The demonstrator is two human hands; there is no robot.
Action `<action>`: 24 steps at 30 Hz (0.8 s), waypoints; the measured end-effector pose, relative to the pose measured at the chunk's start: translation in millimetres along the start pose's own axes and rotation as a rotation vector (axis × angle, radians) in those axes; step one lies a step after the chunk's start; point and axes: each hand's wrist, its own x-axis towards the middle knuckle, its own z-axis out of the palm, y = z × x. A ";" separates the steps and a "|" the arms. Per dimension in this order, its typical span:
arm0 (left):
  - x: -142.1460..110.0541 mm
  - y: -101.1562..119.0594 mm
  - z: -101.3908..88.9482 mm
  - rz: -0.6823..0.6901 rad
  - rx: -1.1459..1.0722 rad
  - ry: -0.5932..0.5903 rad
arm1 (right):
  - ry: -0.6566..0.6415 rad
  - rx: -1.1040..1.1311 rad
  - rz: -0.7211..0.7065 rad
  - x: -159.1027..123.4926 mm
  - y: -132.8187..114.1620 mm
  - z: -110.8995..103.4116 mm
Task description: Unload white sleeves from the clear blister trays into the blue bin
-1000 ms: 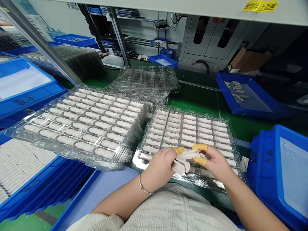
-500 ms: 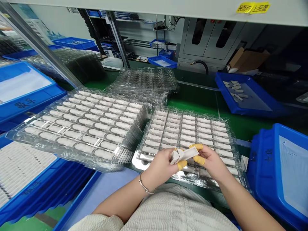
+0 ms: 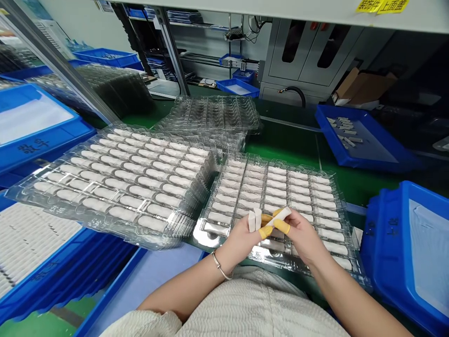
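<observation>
Green surface [image 3: 287, 142], strip [image 3: 283, 214] in right grip [image 3: 306, 236]

A cream, crinkle-textured fabric top [image 3: 270, 304] covers the torso, its loose left sleeve [image 3: 145, 323] ending near the elbow. A thin, silver-coloured metal bangle [image 3: 218, 263] circles the left wrist. Close-fitting yellow finger cots [image 3: 281, 226] sheathe thumb and finger on the left hand [image 3: 242, 241] and right hand [image 3: 305, 234].

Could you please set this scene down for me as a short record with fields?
Left hand: holds two upright white pieces
Right hand: pinches another white piece
Fingertips: several in yellow covers
Beneath hands: clear tray, rows of similar pieces
Left: filled tray stack
Behind: more clear trays
Right: blue bin
Back right: blue tray, loose pieces
</observation>
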 end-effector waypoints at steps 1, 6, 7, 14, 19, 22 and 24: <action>0.1 -1.3 -0.1 0.006 -0.014 0.024 | 0.007 0.014 0.006 1.2 0.4 0.1; -1.7 -2.8 -0.5 -0.171 -0.276 0.007 | -0.030 0.141 0.074 4.9 4.8 -2.0; -2.2 -2.3 -0.9 -0.205 -0.322 -0.025 | -0.043 0.167 0.085 4.9 5.4 -2.7; -0.8 -1.0 1.4 -0.162 -0.298 0.035 | 0.009 0.069 0.034 -0.3 5.9 -0.1; 2.1 -7.5 1.5 0.041 0.166 0.080 | 0.029 -0.332 -0.128 0.1 3.1 -4.9; 4.5 -4.4 -6.9 0.080 0.169 0.141 | 0.047 -0.735 -0.249 4.3 -4.5 -20.5; 6.2 1.4 -14.0 0.088 0.117 0.205 | -0.012 -1.064 -0.315 6.6 -9.0 -29.8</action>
